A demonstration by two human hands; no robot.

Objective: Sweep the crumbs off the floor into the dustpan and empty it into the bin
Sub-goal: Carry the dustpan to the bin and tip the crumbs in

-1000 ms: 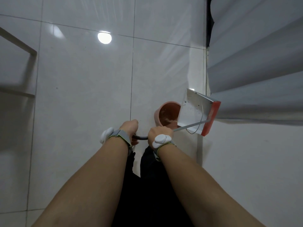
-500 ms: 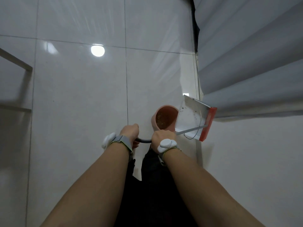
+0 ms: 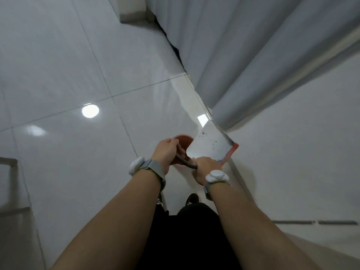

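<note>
A metal dustpan [image 3: 211, 144] with a red rear edge is tipped up over a small terracotta-coloured bin [image 3: 182, 140] on the white tile floor. A few dark specks cling to the pan's inner face. Its dark handle [image 3: 186, 162] runs between my two hands. My left hand [image 3: 165, 152] is closed around the handle's end, in front of the bin. My right hand [image 3: 205, 168] grips the handle nearer the pan. The bin's inside is mostly hidden by my left hand and the pan.
Grey curtains [image 3: 243, 55] hang close on the right, just beyond the pan, above a white wall [image 3: 292, 162]. A metal frame [image 3: 9, 162] stands at the far left. My dark shoe [image 3: 191, 198] is on the floor below my hands.
The view has swung and tilted, so the curtain now fills the upper right. The dustpan has tipped more steeply over the bin, and my left hand has moved up in front of the bin.
</note>
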